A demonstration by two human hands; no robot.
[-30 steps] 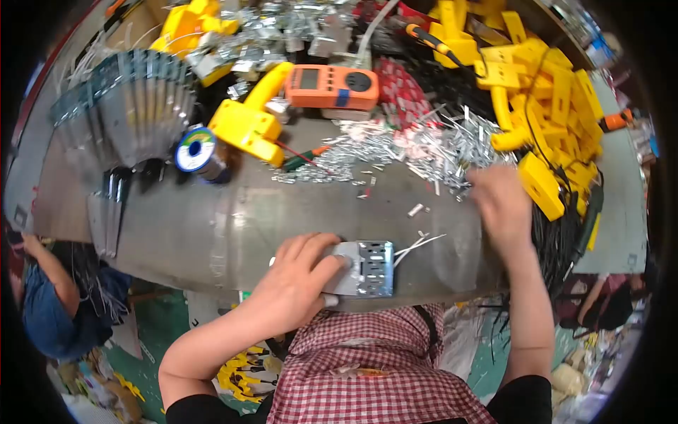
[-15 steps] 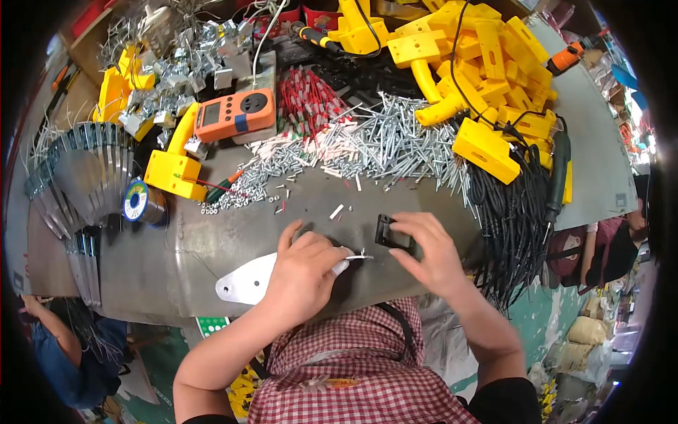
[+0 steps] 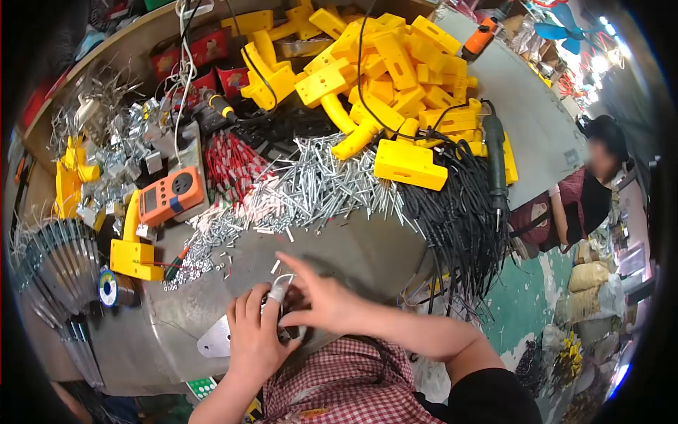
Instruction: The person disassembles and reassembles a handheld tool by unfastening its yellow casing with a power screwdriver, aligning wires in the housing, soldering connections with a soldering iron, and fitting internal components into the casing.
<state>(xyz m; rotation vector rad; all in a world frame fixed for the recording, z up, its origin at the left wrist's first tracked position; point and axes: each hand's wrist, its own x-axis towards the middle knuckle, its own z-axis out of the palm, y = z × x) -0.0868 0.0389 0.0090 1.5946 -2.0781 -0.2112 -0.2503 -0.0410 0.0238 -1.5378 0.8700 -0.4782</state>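
Right hand (image 3: pixel 323 302) swinging in beside left hand (image 3: pixel 256 331) since last frame; I'm seeing right thumb and index spreading apart, left clamping flat silver metal plate (image 3: pixel 215 340) over grey worktable (image 3: pixel 346 247), thin white wire (image 3: pixel 284 276) looping between.

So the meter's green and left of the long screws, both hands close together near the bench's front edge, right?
Colour's wrong: the head view shows the meter is orange. It is left of the long screws, left hand and right hand close together near the bench's front edge.
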